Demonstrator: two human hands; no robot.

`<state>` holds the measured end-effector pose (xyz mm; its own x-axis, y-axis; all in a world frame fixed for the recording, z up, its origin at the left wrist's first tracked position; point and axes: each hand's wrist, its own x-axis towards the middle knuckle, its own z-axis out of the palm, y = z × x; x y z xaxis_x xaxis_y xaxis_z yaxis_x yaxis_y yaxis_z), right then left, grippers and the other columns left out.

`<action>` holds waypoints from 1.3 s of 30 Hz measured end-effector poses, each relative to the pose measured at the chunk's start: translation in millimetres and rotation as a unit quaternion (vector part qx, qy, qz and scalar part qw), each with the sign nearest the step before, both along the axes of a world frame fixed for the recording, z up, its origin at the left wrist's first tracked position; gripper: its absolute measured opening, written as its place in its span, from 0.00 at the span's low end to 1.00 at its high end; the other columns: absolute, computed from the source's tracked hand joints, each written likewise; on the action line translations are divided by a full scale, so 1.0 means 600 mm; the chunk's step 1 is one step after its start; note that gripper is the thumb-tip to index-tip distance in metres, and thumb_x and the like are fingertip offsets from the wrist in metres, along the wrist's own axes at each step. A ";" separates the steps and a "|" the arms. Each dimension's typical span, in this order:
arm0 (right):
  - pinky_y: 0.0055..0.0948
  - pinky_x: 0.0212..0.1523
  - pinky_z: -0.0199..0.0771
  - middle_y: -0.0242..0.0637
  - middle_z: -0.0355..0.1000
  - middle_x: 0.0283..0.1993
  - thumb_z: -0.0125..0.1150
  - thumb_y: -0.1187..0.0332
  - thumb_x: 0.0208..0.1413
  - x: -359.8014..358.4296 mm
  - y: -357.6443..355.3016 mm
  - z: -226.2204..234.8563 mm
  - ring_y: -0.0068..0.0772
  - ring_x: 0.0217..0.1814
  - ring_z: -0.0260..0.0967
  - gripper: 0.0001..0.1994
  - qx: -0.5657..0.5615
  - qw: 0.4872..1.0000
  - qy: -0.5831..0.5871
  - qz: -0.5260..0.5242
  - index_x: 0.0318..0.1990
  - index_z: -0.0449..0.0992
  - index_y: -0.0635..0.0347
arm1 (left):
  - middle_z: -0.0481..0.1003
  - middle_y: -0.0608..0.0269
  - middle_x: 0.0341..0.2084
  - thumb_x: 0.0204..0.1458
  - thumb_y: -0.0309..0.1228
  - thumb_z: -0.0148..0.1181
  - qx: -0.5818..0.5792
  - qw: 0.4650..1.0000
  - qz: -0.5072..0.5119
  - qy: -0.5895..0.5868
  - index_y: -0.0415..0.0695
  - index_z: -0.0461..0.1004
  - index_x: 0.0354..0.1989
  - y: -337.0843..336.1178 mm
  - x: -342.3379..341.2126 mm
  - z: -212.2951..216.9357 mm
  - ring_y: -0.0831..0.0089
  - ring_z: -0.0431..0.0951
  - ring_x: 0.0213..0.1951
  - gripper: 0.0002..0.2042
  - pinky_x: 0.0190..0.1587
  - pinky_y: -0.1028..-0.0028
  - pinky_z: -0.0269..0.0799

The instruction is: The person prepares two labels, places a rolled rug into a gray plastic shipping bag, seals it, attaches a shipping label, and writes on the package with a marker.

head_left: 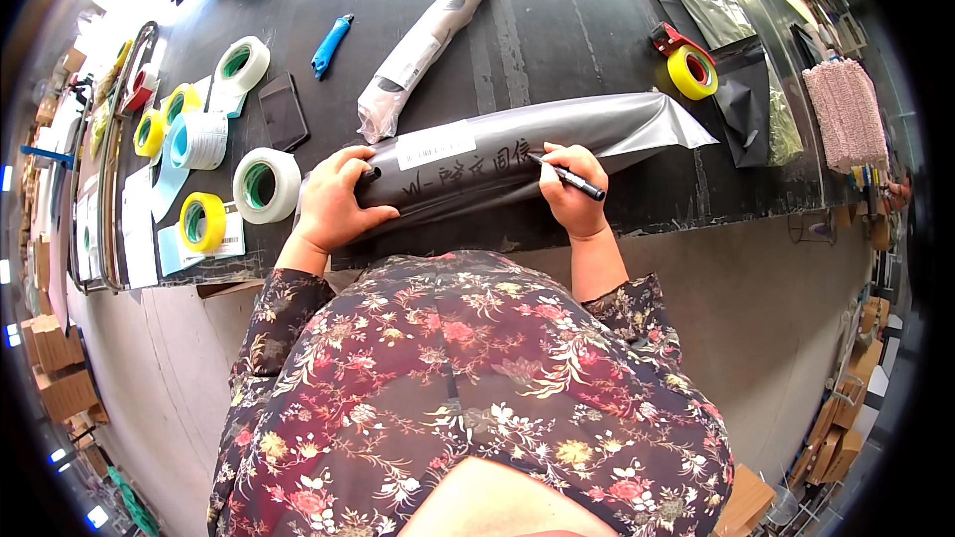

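A long parcel wrapped in a grey plastic mailing bag lies across the near part of the table, with a white label and handwritten black marks on its upper side. Around its left end my left hand is closed, thumb apart from the fingers. A short black piece, seemingly a marker cap, shows between them. My right hand grips a black marker, its tip at the right end of the writing. The bag's right end is flat and loose.
Beyond the parcel lies another wrapped roll, with a blue cutter and a phone to its left. Several tape rolls stand at the left. A red tape dispenser and a pink textured bundle are at the right.
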<state>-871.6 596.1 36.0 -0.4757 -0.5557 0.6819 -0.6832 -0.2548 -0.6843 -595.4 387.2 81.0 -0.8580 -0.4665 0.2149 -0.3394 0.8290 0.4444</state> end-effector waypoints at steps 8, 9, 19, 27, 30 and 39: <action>0.33 0.39 0.77 0.41 0.73 0.28 0.63 0.81 0.43 -0.016 0.007 0.006 0.40 0.34 0.77 0.07 -0.014 1.000 -0.024 -0.013 0.32 0.75 0.63 | 0.75 0.55 0.51 0.28 0.37 0.79 -0.014 1.000 -0.004 0.007 0.41 0.70 0.34 0.004 0.001 0.001 0.52 0.74 0.52 0.26 0.54 0.61 0.70; 0.32 0.39 0.77 0.43 0.74 0.30 0.63 0.82 0.45 -0.022 0.007 0.007 0.39 0.34 0.77 0.07 -0.024 0.999 -0.012 -0.029 0.33 0.75 0.63 | 0.75 0.55 0.51 0.28 0.37 0.79 -0.012 1.000 -0.003 0.005 0.41 0.70 0.34 0.004 0.001 0.002 0.52 0.74 0.52 0.26 0.54 0.61 0.70; 0.34 0.47 0.77 0.38 0.75 0.28 0.65 0.79 0.45 -0.026 0.009 0.007 0.39 0.36 0.76 0.05 0.020 0.999 -0.009 -0.041 0.32 0.78 0.62 | 0.75 0.59 0.50 0.28 0.40 0.79 -0.019 1.000 0.000 0.012 0.43 0.72 0.34 0.003 0.001 -0.004 0.55 0.75 0.52 0.26 0.54 0.60 0.70; 0.38 0.52 0.78 0.37 0.74 0.26 0.63 0.79 0.44 -0.035 0.016 -0.001 0.41 0.38 0.77 0.04 0.034 0.999 -0.034 -0.005 0.29 0.77 0.63 | 0.75 0.59 0.50 0.28 0.39 0.79 -0.021 1.000 -0.006 0.016 0.44 0.72 0.34 0.002 0.002 -0.001 0.54 0.75 0.51 0.26 0.53 0.61 0.71; 0.37 0.52 0.78 0.37 0.74 0.27 0.62 0.79 0.44 -0.031 0.014 0.002 0.41 0.39 0.78 0.04 0.022 0.998 -0.050 -0.019 0.29 0.76 0.63 | 0.75 0.59 0.50 0.28 0.39 0.79 -0.021 1.000 -0.005 0.020 0.44 0.72 0.34 0.002 0.002 -0.004 0.54 0.75 0.51 0.26 0.53 0.61 0.71; 0.37 0.51 0.78 0.37 0.74 0.27 0.63 0.79 0.46 -0.030 0.014 0.006 0.40 0.39 0.78 0.03 0.030 0.998 -0.057 -0.005 0.30 0.76 0.63 | 0.75 0.53 0.50 0.27 0.37 0.79 -0.008 1.000 -0.003 0.007 0.40 0.70 0.34 0.004 0.002 -0.005 0.51 0.74 0.51 0.27 0.54 0.60 0.70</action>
<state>-889.5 604.6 39.7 -0.5540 -0.5885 0.5889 -0.6033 -0.2037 -0.7711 -594.1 389.6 78.2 -0.8573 -0.4581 0.2348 -0.3287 0.8382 0.4351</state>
